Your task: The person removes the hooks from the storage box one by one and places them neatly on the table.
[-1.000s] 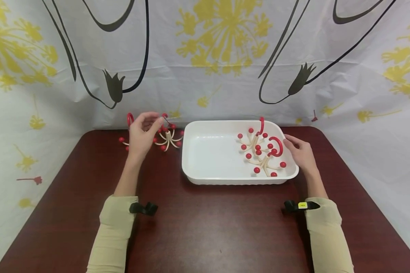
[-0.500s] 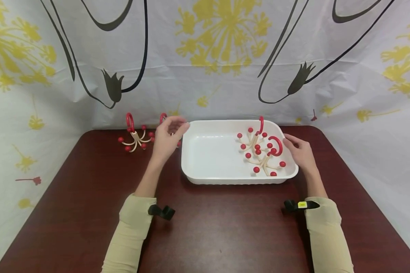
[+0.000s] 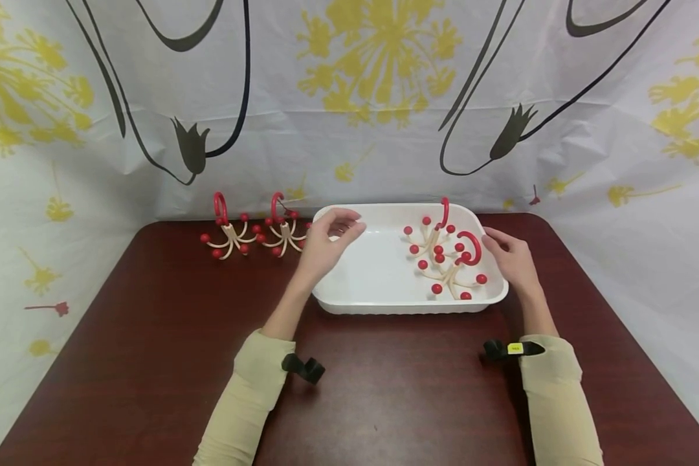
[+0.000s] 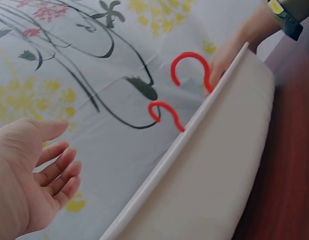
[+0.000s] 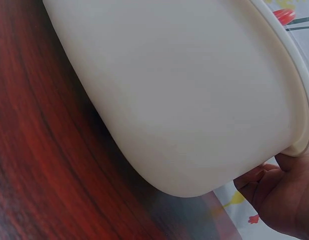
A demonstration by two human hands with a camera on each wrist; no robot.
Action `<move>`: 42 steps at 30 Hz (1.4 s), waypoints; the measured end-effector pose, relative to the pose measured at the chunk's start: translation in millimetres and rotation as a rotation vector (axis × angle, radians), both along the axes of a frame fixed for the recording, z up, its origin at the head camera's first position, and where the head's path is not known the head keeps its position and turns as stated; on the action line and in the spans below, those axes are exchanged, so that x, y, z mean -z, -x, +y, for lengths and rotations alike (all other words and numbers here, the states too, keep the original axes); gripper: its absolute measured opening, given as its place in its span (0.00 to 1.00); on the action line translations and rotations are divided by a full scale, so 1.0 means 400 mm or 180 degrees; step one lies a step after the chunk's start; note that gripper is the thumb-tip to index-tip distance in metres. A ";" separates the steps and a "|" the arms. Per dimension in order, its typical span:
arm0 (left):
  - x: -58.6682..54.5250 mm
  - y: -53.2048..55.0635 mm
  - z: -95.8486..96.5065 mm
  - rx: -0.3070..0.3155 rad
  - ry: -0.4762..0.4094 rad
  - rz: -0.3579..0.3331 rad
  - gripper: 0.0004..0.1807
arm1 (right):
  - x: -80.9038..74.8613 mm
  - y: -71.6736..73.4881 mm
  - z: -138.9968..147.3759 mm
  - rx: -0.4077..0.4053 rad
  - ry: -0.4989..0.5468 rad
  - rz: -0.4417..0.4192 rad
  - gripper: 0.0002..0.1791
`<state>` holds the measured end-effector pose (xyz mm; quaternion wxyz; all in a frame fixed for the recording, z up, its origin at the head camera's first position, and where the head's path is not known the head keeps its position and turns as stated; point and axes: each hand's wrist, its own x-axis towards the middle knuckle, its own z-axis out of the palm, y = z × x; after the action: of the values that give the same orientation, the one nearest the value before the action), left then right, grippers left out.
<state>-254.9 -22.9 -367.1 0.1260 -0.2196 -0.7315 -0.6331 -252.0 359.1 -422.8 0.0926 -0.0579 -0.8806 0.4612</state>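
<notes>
My left hand (image 3: 325,247) hovers over the left end of a white rectangular dish (image 3: 364,285). Its fingers are loosely bent, with nothing between them and the thumb in the left wrist view. My right hand (image 3: 515,264) grips the dish's right rim; in the right wrist view its fingers (image 5: 259,182) curl under the lip. Two red-hooked hangers with pale arms and red ball tips are in the dish's right half: a back one (image 3: 433,241) and a front one (image 3: 452,275). Only their red hooks (image 4: 192,57) show above the rim in the left wrist view.
Two similar hangers stand on the dark wooden table left of the dish: an outer one (image 3: 230,236) and an inner one (image 3: 284,233), partly behind my left hand. A patterned white cloth (image 3: 378,162) hangs behind the table's back edge.
My left hand has moved right, from beside the inner left hanger to above the dish's left end, leaving both left hangers on the table. The right hand keeps its place on the rim.
</notes>
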 end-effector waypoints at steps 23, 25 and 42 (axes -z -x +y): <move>0.040 -0.036 0.228 0.0706 0.0472 -0.0042 0.14 | -0.001 0.003 0.005 -0.0006 0.0066 0.0052 0.31; 0.043 -0.041 0.246 0.0747 0.0487 -0.0045 0.14 | 0.000 0.005 0.005 -0.0004 0.0060 0.0049 0.31; 0.076 -0.055 0.369 0.0640 0.0454 -0.0018 0.13 | 0.003 0.009 0.005 0.0009 -0.0019 0.0024 0.31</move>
<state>-233.0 124.6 -397.3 0.0439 -0.2986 -0.7493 -0.5895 -255.8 360.9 -424.2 0.0968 -0.0572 -0.8815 0.4586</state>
